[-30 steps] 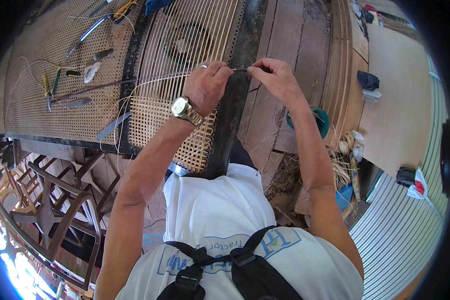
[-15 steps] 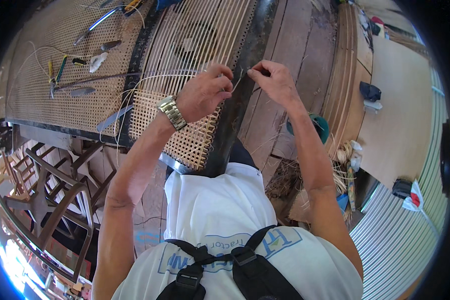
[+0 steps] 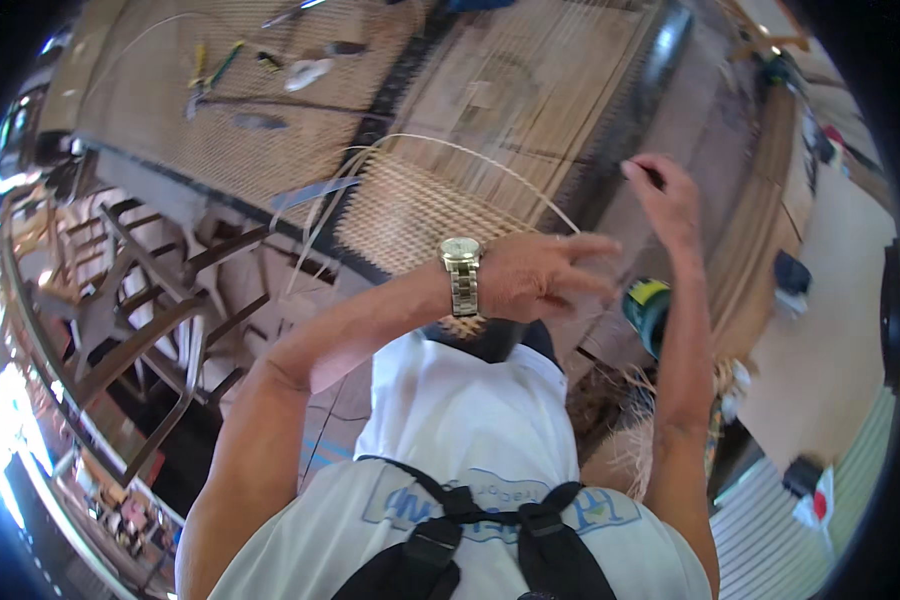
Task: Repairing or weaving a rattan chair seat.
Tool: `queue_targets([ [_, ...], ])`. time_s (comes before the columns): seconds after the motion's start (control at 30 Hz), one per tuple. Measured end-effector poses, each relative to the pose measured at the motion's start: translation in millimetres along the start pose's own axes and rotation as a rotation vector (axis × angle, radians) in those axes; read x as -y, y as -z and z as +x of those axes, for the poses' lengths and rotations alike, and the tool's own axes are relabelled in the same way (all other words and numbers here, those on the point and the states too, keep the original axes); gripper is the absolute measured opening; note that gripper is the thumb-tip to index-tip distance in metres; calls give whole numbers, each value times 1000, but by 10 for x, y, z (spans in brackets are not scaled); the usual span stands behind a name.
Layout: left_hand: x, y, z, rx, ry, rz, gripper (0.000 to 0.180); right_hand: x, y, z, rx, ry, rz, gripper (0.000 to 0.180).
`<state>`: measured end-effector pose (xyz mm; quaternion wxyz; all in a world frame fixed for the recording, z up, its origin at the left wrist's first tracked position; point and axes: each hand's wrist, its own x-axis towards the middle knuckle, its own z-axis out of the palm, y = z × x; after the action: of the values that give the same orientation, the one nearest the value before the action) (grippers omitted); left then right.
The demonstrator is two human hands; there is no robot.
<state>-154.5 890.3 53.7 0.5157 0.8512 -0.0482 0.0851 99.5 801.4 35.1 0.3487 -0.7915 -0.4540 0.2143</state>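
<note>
My left hand (image 3: 545,275), wearing a metal wristwatch (image 3: 461,270), hovers over the near right part of a dark-framed cane panel. Its fingers are stretched out and apart, slightly blurred. Beneath lies the close-woven cane mesh (image 3: 400,205), and beyond it long parallel cane strands (image 3: 510,90) run away from me. A pale loose cane strand (image 3: 480,148) arcs over the panel and meets my left hand near the knuckles. My right hand (image 3: 670,195) is raised right of the frame, thumb and fingers pinched together. Whatever it pinches is too small to make out.
A second woven cane panel (image 3: 340,130) on the left carries pliers (image 3: 198,82), a knife blade (image 3: 258,121) and other tools. A flat metal strip (image 3: 315,192) lies by the mesh. Wooden chair frames (image 3: 160,320) stand lower left. A green round container (image 3: 648,315) sits beside my right forearm.
My left hand has moved right and toward me, its fingers spreading. My right hand has pulled away to the right, off the panel's edge. The whole view has turned and shifted.
</note>
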Motion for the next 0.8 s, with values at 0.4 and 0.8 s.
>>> queue_targets([
  [0.4,1904,1809,-1711,-56,788,1201,41,-118,424,-328,306,-258,-10,30],
  [0.8,1698,1986,-1538,-33,764,1038,25,-378,1015,-381,-1,-366,-538,24],
])
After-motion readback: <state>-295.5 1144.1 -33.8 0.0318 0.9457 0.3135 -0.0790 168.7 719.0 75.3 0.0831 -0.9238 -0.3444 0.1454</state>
